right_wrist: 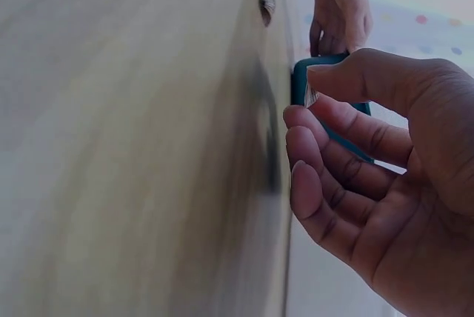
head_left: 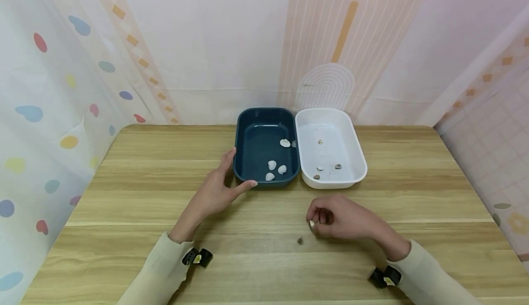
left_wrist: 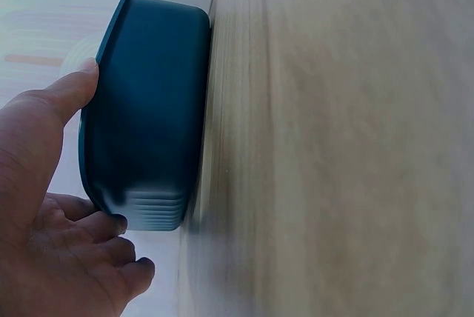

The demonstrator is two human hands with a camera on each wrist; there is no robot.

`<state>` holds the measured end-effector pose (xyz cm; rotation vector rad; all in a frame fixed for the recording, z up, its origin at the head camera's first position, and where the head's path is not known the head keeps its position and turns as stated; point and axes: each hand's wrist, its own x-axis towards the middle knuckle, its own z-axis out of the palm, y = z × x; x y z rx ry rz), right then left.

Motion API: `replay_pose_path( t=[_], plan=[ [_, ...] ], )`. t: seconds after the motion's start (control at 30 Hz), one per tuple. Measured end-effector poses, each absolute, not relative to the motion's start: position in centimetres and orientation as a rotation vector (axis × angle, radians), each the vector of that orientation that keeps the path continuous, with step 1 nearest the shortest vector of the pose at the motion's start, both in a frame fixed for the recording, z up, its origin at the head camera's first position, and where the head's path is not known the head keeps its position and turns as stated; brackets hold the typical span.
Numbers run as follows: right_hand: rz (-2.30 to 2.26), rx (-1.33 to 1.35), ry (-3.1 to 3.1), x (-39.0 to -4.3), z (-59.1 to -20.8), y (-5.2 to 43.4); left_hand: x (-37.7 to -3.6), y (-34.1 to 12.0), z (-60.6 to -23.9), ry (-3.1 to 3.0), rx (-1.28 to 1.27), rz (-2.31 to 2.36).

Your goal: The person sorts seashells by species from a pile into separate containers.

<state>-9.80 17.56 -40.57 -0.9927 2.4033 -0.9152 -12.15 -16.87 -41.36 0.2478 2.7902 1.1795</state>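
My left hand (head_left: 212, 192) holds the front left corner of a dark teal tray (head_left: 258, 146), thumb at the front rim and fingers along the left side. In the left wrist view the fingers curl beside the tray's ribbed end. Between thumb and index finger, my right hand (head_left: 345, 217) pinches a small pale seashell (right_wrist: 311, 95), just above the table and in front of the white tray (head_left: 340, 146). A small brown striped shell (head_left: 300, 240) lies on the table, left of that hand. Several white shells (head_left: 272, 165) lie inside the teal tray.
The two trays stand side by side at the back of the wooden table (head_left: 165, 204). Several small brownish shells (head_left: 338, 166) are spread over the white tray's floor. Directly behind the trays hangs a patterned curtain (head_left: 231, 57), which also covers the left side.
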Motion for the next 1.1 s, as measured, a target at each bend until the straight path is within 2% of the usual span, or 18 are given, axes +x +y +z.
replay_pose_path(
  t=[0.7, 1.1],
  plan=[
    [-0.991, -1.065, 2.507, -11.1, -37.4, 18.7, -12.1, -16.8, -41.2, 2.78, 0.238, 1.179],
    [-1.018, -1.01, 2.595, -12.8, -35.4, 19.6, -12.1, -16.9, -41.4, 2.79, 0.235, 1.176]
  ],
)
